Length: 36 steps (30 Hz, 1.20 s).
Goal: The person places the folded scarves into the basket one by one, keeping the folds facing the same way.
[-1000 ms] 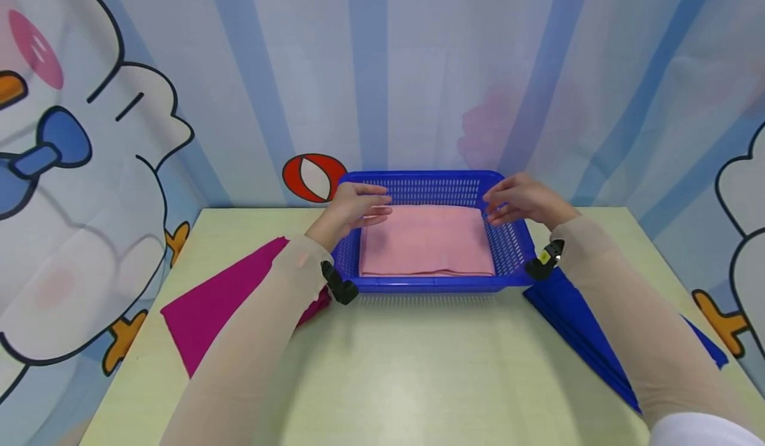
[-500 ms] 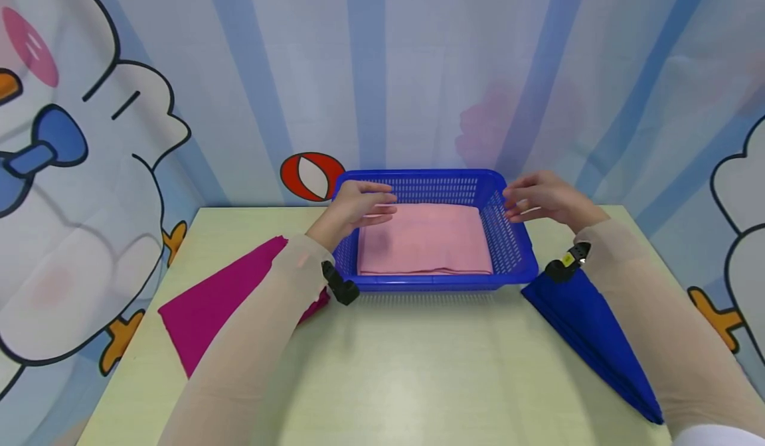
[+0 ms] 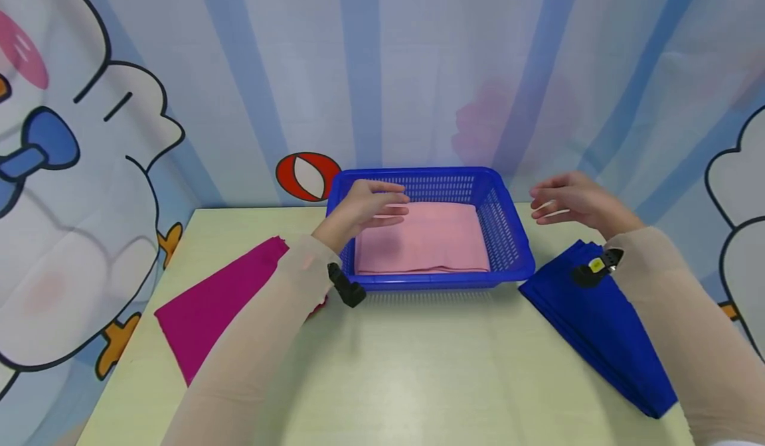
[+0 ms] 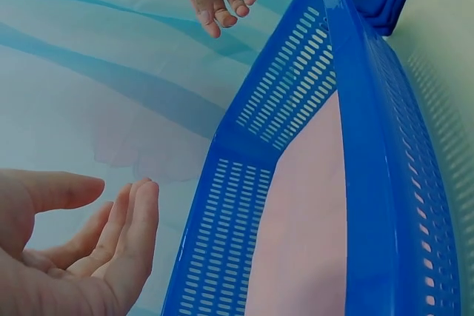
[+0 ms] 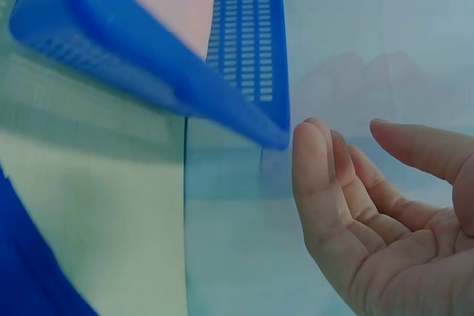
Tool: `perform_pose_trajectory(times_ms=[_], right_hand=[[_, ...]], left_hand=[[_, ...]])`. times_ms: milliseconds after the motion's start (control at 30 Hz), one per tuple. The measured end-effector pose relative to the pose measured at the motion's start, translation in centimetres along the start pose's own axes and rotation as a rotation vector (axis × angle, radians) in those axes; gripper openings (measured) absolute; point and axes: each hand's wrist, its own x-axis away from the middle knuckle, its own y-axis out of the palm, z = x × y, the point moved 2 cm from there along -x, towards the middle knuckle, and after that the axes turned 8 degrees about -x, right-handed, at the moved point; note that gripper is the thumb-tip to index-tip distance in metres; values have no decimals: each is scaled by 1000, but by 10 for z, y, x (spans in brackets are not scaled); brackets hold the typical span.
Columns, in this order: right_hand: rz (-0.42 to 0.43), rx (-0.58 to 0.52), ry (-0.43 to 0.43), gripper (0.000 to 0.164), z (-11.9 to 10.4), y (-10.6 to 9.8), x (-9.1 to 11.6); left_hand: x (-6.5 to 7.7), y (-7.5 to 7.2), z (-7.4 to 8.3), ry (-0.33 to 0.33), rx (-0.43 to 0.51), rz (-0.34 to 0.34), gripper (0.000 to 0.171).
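A blue plastic basket [image 3: 436, 279] with slotted walls stands near the back of the table. Inside it lies a folded pink cloth [image 3: 430, 240]. My left hand [image 3: 367, 208] hovers over the basket's left side, fingers loosely extended and holding nothing; the left wrist view also shows this hand [image 4: 96, 249] with a gap between thumb and fingers. Off the basket's right side, my right hand [image 3: 576, 200] hangs in the air with relaxed fingers. Nothing sits in its grasp in the right wrist view, where the hand [image 5: 385, 227] is apart from the basket's corner.
A magenta cloth [image 3: 221, 306] lies on the table [image 3: 406, 366] at the left, partly under my left forearm. On the right is a folded blue cloth [image 3: 597, 333], partly covered by my right arm. A printed curtain [image 3: 418, 87] hangs behind the table.
My right hand has moved right, from over the basket's right rim to clear of it, uncovering more of the blue cloth. The left hand has shifted slightly right over the basket.
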Motion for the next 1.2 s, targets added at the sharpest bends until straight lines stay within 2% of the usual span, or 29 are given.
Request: perform_pose_trajectory(times_ms=[300,467,800,1000,1200], right_hand=[[13,-20,31,59,22,-26,20],[26,-21,49,52,38,-41,35],[71,-2,71,60,71,-63,62],[92,2,79,58,85,-68,77],[125,-13,117,54,108,-79,93]], left_hand=[[4,11,1,16,-20,-61,35],[5,16,2,21,-20,-85,34],[5,35,7,31,7,-150,35],[0,50,7,44,25,-202,37],[-6,72,7,61,22,-254,35]])
